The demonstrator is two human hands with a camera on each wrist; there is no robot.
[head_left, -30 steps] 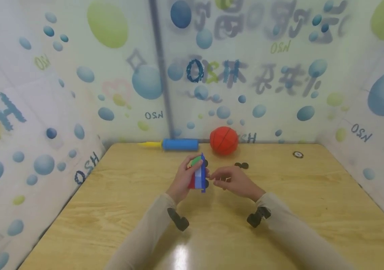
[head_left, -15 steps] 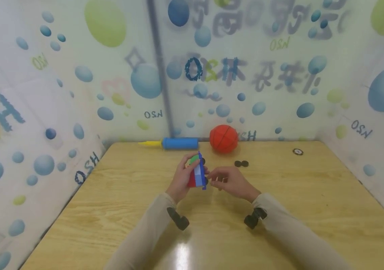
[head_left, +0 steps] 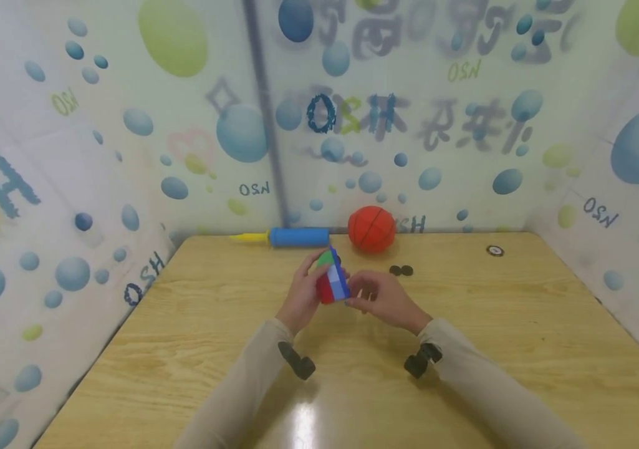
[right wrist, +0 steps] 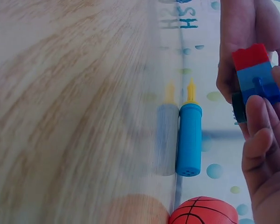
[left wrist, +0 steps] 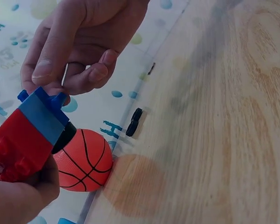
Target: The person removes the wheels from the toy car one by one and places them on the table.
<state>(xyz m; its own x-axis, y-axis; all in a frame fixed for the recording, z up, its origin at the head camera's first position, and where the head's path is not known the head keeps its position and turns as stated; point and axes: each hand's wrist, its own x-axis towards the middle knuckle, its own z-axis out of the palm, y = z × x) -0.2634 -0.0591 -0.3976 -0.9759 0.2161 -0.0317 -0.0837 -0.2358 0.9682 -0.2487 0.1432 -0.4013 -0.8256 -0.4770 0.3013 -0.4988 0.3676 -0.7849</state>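
Observation:
A small toy brick car [head_left: 333, 284] has a blue base, black wheels and red, light blue and green bricks on top. My left hand [head_left: 299, 298] grips it by the brick side, tilted, above the table. Thumb and fingers of my right hand [head_left: 391, 300] pinch the near end of the blue base. In the left wrist view a blue stub sticks out of the car [left wrist: 35, 126] just under those fingertips. One black wheel [right wrist: 239, 107] shows beside the left hand in the right wrist view; the other wheels are mostly hidden.
A pair of black wheels [head_left: 401, 270] lies on the wooden table [head_left: 493, 349], beyond my right hand. Against the back wall rest a red ball [head_left: 371, 230] with basketball lines and a blue pump [head_left: 299, 237] with a yellow nozzle. A round disc [head_left: 495, 251] lies far right.
The left hand has tilted the car, its near end swinging right toward the right hand. The right fingers have closed in from beside the wheels onto the base's near end.

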